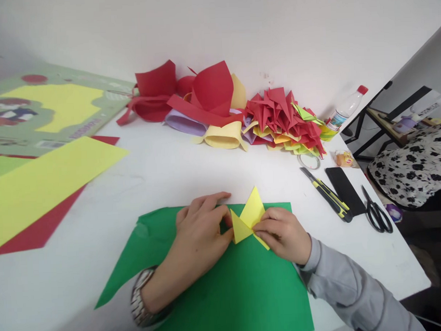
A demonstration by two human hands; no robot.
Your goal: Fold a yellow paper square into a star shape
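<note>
My left hand and right hand each have a closed fingertip grip on the small folded yellow paper piece. It has two pointed flaps up and sits on the green paper sheet at the near middle of the white tabletop. I'd line up the edges first, then press the crease flat and firm.

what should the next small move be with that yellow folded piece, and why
Probably press the fold flat against the green sheet: the left hand and right hand both pinch the yellow folded piece, and its two pointed flaps splay apart, so the crease looks unset.
</note>
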